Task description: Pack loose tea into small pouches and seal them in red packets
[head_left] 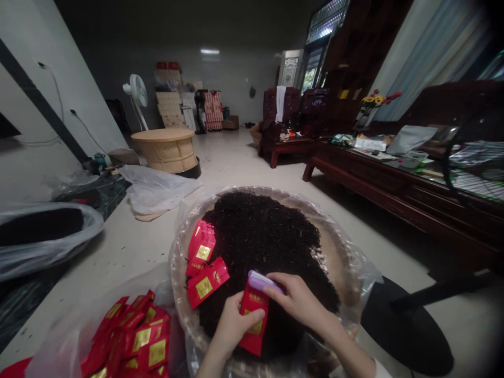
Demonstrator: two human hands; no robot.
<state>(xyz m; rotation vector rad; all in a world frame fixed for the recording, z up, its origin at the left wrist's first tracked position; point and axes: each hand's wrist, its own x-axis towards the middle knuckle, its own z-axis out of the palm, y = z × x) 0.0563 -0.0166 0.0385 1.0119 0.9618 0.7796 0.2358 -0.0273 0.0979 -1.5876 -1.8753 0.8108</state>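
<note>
My left hand (pixel 241 320) is closed round a red packet (pixel 252 344) with a gold label, its thumb across the front. In my right hand (pixel 293 296) is a small light-purple plastic scoop (pixel 258 281), held against the packet's top end. Whether anything lies in the scoop I cannot tell. Both hands are above a heap of dark, tea-like leaves (pixel 263 236) in a wide round basket (pixel 334 226) lined with clear plastic. On the leaves at the basket's left side lie more red packets (pixel 208 281), some of them overlapping.
A plastic bag (pixel 65 336) with several red packets (pixel 136 336) stands left of the basket. Farther left is another lined container (pixel 88 231) of dark material. A black round stand base (pixel 405 331) is at right, below a long wooden table (pixel 394 194). A woven round stool (pixel 167 152) stands behind.
</note>
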